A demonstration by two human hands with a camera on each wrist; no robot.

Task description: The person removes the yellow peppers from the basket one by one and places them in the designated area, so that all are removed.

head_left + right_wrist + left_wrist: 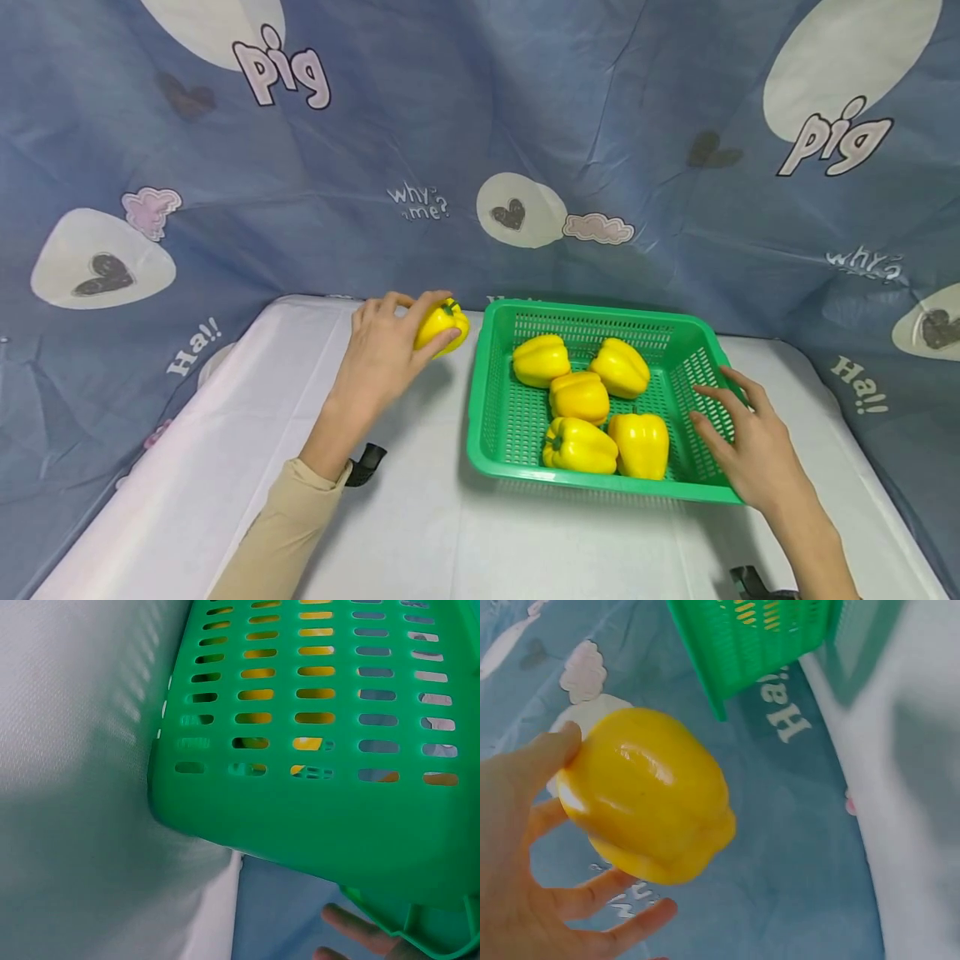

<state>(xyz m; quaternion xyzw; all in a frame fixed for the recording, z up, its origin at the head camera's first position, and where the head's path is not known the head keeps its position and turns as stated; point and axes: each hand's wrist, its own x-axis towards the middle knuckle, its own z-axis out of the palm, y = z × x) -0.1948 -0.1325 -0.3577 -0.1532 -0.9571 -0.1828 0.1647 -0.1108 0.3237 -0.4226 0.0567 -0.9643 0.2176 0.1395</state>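
Observation:
My left hand holds a yellow bell pepper above the white table, left of a green plastic basket. In the left wrist view the pepper is pinched between thumb and fingers, with some fingers spread below it. Several more yellow bell peppers lie inside the basket. At the basket's right rim is my right hand, its fingers loosely extended over the edge and holding no pepper. The basket wall hides much of that hand in the right wrist view.
A white cloth covers the table under the basket. Behind it and at both sides hangs a blue printed curtain. A black strap shows beside the left wrist, and another black strap near the right wrist.

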